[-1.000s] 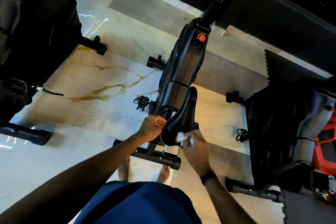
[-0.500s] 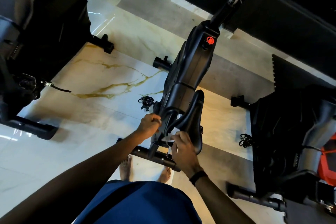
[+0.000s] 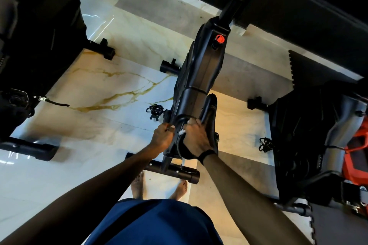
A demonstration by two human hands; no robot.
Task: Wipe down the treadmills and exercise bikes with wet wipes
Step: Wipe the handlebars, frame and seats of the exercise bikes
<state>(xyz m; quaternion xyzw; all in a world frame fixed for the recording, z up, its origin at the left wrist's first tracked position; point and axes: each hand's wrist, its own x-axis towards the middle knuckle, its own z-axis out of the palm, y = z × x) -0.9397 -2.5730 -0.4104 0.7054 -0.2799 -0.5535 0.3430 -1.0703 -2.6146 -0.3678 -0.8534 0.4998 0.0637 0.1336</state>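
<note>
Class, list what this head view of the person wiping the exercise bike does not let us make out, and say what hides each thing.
- Wet wipe: only a white scrap shows; the right hand covers the rest.
- Saddle: its rear is hidden under the right hand.
- Left hand: what its curled fingers grip on the exercise bike is lost in dark shadow.
- Handlebars: cut off by the top edge.

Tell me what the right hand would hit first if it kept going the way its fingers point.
Probably the bike frame: the right hand, holding a wipe, points up along it beside the saddle. Depth is unclear.
</note>
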